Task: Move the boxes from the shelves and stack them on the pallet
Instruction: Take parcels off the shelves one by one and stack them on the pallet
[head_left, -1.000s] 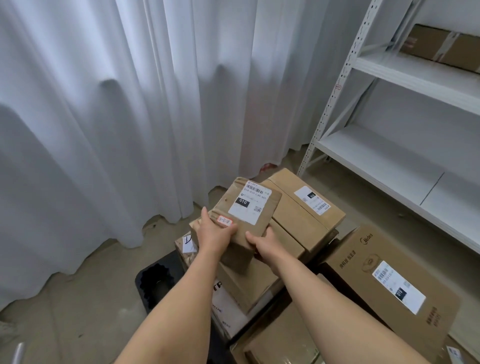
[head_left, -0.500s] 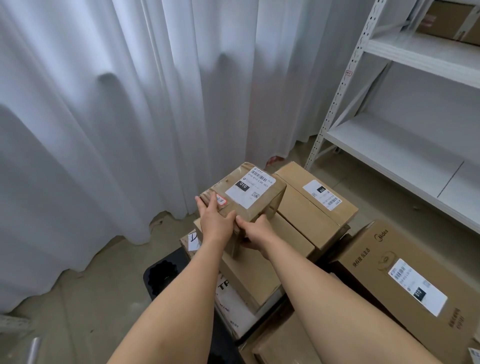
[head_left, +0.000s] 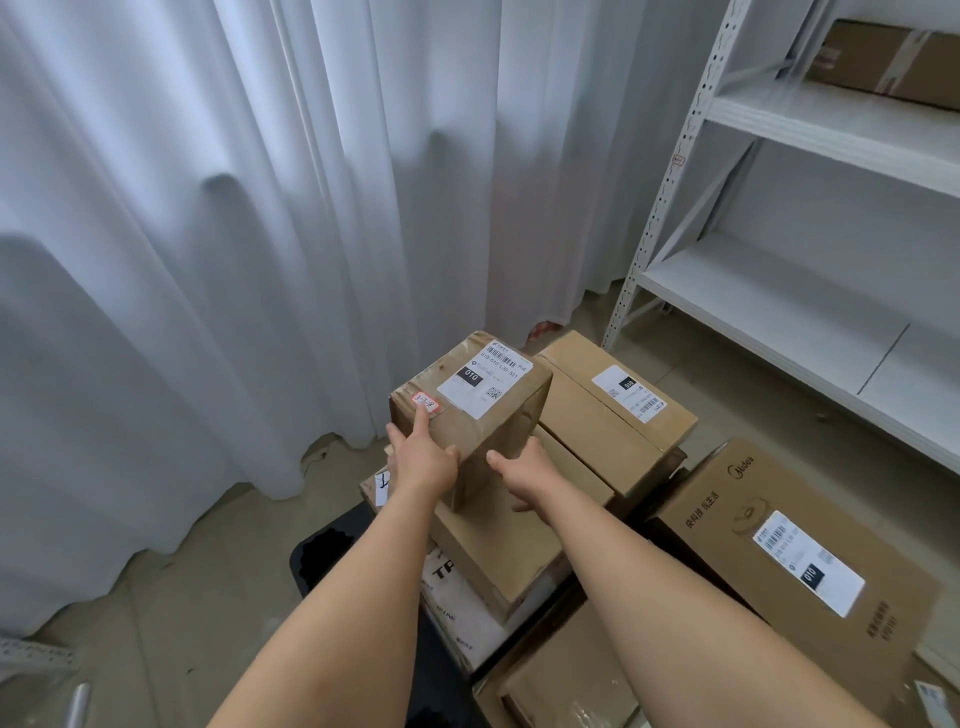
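At frame centre the small box (head_left: 470, 410) has settled onto the stack since a second ago, left hand (head_left: 423, 460) and right hand (head_left: 524, 475) gripping it, nearly placed.

small box (head_left: 470, 410): matt brown cardboard under wrinkled, slightly shiny clear tape; smooth white paper label
flat boxes (head_left: 597, 441): matt brown cardboard, smooth, taped seams
large box (head_left: 795, 540): smooth brown cardboard, printed, white paper label
curtain (head_left: 260, 234): thin white cloth, soft folds
shelving (head_left: 779, 291): white painted metal, perforated uprights, smooth matt boards
floor (head_left: 197, 597): rough matt concrete
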